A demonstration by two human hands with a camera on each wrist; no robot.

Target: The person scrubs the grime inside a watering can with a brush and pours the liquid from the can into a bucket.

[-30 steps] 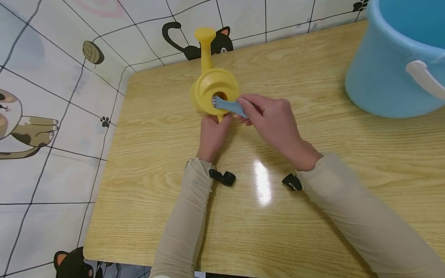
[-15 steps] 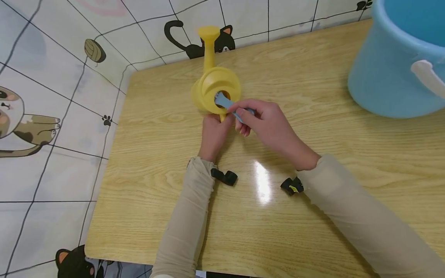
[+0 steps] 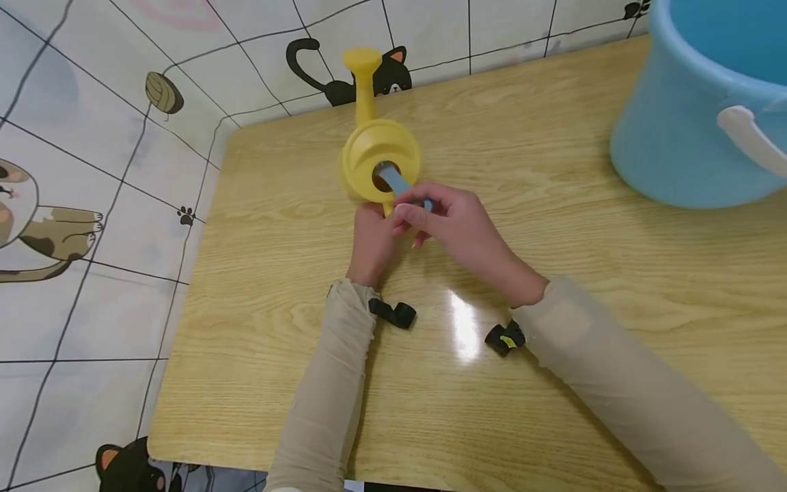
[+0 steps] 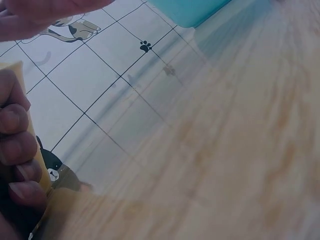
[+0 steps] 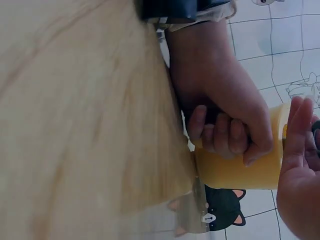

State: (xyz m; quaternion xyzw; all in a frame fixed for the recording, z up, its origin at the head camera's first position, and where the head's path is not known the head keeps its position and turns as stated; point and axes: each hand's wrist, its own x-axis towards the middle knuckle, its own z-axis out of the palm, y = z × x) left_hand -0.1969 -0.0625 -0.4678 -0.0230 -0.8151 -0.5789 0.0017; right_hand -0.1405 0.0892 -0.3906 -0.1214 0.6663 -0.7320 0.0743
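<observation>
A yellow watering can stands on the wooden table, its spout toward the tiled wall. My left hand grips the can's handle; in the right wrist view its curled fingers show against the can's side. Between the thumb and fingers of my right hand is a small blue brush, tilted with its head inside the can's round top opening. The bristles are mostly hidden in the opening. The left wrist view catches only part of the can and the left fingers.
A light blue bucket with a white handle stands at the right of the table. White tiled walls with cat drawings border the back and left. Black straps hang at both wrists.
The brush has tipped steeper and its head has gone from the rim of the opening down into it. My right hand has shifted left and nearer to me. The left hand keeps its grip.
</observation>
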